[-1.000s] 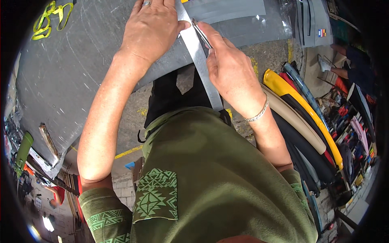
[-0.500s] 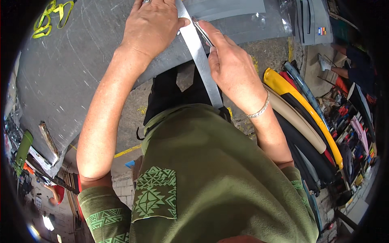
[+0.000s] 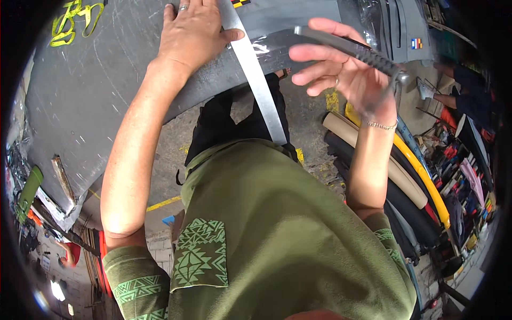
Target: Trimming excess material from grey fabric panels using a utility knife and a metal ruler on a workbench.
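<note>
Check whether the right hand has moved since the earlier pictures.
Yes, rightward: the right hand, earlier left of the yellow roll, now has its wrist in front of that roll, farther from the metal straightedge.

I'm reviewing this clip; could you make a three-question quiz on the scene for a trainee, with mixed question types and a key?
1. True or false: the right hand lies flat on the grey work surface.
2. Multiple choice: the thumb of the left hand lies over (a) a beige roll, (b) a metal strip, (c) a wooden stick.
3. Fill in the blank: the yellow strap lies toward the upper ____ of the picture.

Key:
1. False; it is raised, its palm showing, with a dark tool at it.
2. b
3. left
</note>
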Tool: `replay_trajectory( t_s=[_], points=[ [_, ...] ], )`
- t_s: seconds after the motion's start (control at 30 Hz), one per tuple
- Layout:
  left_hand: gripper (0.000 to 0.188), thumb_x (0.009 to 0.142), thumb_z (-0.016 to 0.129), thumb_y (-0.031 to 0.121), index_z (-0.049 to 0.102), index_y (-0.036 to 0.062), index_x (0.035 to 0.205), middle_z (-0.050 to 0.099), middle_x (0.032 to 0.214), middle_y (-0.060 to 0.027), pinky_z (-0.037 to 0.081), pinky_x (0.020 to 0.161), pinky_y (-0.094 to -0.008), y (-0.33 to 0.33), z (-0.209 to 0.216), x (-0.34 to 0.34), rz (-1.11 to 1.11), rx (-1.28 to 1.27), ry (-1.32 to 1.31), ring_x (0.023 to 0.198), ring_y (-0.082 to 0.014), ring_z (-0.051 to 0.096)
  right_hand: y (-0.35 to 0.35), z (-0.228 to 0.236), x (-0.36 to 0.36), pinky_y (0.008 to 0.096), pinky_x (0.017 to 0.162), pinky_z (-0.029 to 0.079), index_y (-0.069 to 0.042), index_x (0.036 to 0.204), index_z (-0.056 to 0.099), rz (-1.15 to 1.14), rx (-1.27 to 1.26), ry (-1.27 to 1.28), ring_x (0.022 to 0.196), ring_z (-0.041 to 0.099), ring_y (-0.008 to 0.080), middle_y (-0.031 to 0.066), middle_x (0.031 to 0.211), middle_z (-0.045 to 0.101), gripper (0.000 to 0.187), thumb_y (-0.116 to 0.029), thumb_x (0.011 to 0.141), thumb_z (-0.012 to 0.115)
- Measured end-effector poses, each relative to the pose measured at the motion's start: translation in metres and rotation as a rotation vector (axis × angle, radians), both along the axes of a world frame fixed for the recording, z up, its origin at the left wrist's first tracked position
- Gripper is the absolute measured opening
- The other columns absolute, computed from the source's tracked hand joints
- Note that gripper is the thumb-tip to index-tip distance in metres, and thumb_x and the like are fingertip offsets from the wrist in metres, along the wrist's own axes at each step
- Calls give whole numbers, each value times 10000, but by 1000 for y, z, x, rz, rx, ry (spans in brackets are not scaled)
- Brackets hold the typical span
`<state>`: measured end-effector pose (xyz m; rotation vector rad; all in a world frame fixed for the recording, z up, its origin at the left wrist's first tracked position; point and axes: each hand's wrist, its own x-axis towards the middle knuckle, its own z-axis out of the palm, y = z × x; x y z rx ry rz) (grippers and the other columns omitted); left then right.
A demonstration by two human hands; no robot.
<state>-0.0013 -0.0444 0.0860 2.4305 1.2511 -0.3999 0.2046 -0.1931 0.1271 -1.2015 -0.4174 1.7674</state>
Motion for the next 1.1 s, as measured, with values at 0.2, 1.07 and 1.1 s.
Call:
replay_trajectory(
  t_s=[0.2, 1.07, 1.1],
  points=[
    [1041, 826, 828, 336, 229, -70, 1575, 233, 1668, -259, 225, 1255, -565, 1, 3, 5, 26, -31, 31, 1568, -416, 188, 29, -3, -1, 261, 568, 501, -69, 1139, 720, 332, 253, -1078, 595, 624, 85, 24, 689, 637, 416, -411, 909, 779],
    [1038, 840, 806, 325, 190, 7, 1613, 224, 1675, -236, 240, 1243, -600, 2, 1, 5, 35, -46, 52, 1563, -431, 190, 154, -117, -77, 256, 358, 347, -69, 1096, 562, -198, 350, -169, 416, 419, 92, -11, 664, 489, 561, -604, 1067, 394],
    [1040, 838, 808, 322, 190, 7, 1612, 225, 1674, -236, 241, 1244, -598, 2, 2, 5, 34, -44, 48, 1563, -431, 193, 155, -118, -76, 256, 359, 345, -69, 1097, 564, -195, 339, -156, 416, 420, 91, -12, 664, 491, 560, -602, 1068, 392]
  ],
)
